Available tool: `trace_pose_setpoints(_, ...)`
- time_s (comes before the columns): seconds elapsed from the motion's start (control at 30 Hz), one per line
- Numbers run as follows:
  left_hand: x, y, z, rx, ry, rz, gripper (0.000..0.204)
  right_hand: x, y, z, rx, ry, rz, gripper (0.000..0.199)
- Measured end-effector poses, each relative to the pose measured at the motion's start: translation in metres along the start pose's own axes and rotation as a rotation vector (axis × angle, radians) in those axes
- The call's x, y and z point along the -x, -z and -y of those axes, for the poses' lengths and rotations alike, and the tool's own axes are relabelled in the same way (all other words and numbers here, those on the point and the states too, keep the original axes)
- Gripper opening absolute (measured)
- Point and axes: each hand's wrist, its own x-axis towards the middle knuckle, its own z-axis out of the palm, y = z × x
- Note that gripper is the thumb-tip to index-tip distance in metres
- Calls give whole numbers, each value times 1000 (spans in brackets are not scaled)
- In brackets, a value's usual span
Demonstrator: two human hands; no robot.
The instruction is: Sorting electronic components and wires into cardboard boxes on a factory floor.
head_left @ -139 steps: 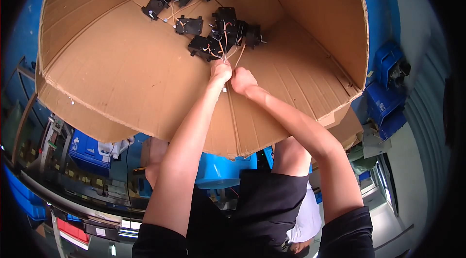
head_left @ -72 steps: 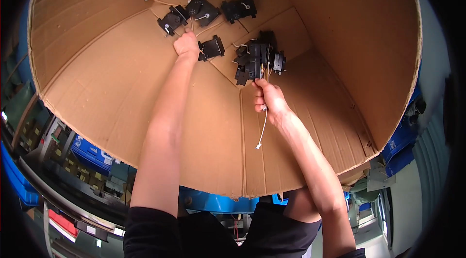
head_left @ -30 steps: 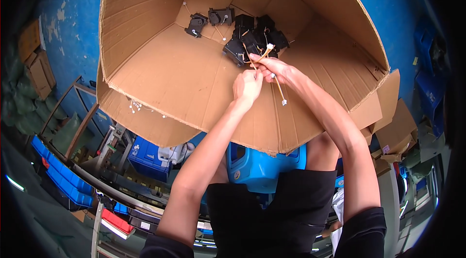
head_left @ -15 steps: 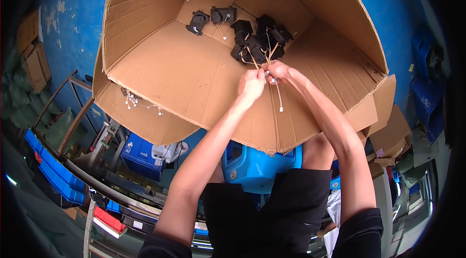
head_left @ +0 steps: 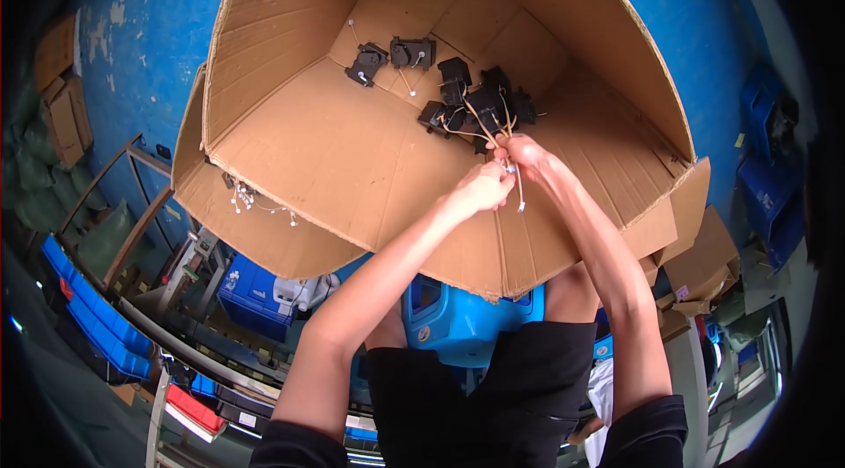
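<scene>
My right hand (head_left: 524, 152) is closed around several thin wires (head_left: 481, 116) that lead up to a cluster of black plastic parts (head_left: 488, 101) inside a big cardboard box (head_left: 317, 151). Just below it my left hand (head_left: 484, 186) pinches the white-connector ends of the same bundle. One wire with a white connector (head_left: 520, 204) dangles beneath my right hand. Farther back in the box lie two separate black parts, one flat black part (head_left: 368, 64) and another black part (head_left: 412, 53), each with a short wire. My fingertips partly cover the wire ends.
More white connectors on wires (head_left: 242, 195) hang by the box's left flap. A blue plastic stool (head_left: 458, 327) stands between my legs under the front flap. Metal racking with blue bins (head_left: 97, 310) is at lower left; cardboard pieces (head_left: 704, 266) lie at right.
My left hand has dropped slightly below my right hand, toward the connector ends. The wires are now gathered more tautly in my right hand. The view has shifted slightly.
</scene>
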Motion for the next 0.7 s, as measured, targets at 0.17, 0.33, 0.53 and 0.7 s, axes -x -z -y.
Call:
trace_pose_setpoints(0.17, -5, 86, 10, 408, 34, 1, 31, 52, 6, 26, -148, 38, 1, 26)
trace_pose_setpoints(0.33, -89, 167, 141, 304, 198, -970, 21, 81, -43, 24, -392, 42, -7, 23)
trace_pose_setpoints(0.53, -199, 172, 133, 586, 398, -1245, 22, 77, -14, 24, -809, 102, -13, 18)
trace_pose_setpoints(0.7, -248, 203, 202, 520, 162, -1624, 27, 82, -54, 41, -988, -75, 173, 19)
